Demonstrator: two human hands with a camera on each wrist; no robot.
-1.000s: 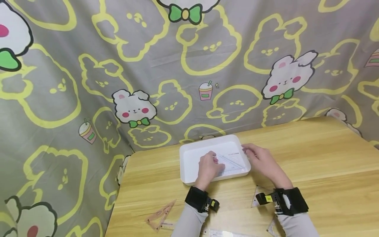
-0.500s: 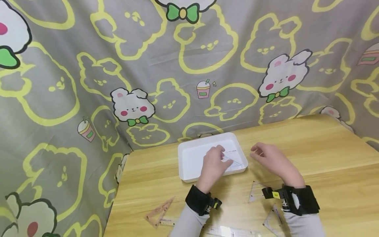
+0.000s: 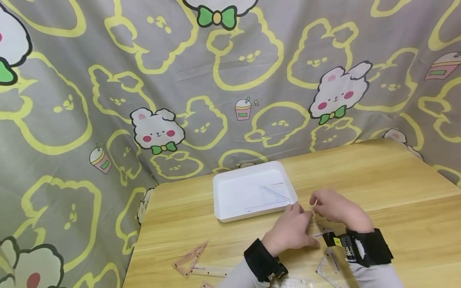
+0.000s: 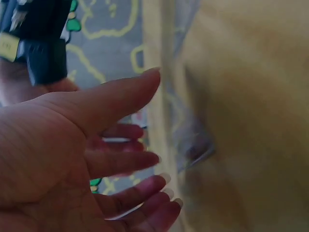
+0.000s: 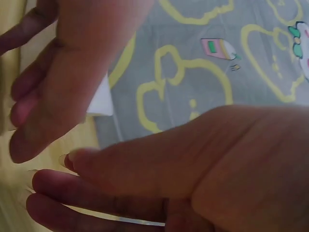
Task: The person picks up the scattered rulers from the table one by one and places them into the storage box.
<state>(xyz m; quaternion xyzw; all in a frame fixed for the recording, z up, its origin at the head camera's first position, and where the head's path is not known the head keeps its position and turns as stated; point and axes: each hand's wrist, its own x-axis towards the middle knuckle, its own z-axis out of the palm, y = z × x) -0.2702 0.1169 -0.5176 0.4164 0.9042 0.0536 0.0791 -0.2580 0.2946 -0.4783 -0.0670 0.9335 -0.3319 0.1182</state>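
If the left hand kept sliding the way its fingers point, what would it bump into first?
Probably the right hand: the left hand points up and right, fingertips almost at it. The white tray sits just off to the left; depth is unclear.

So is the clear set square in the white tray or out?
In: the clear set square lies flat inside the white tray.

The table (image 3: 378,180) under both hands is pale wood with a smooth, lightly glossy grain. Just beyond the fingers, the tray (image 3: 221,200) is white plastic, smooth and matt, with a clear plastic set square (image 3: 273,194) lying in it. Left of the wrists lies an orange see-through plastic triangle (image 3: 189,258). The backdrop (image 3: 144,80) is soft printed cloth, matt and slightly creased. The wrist straps (image 3: 374,248) are black fabric.
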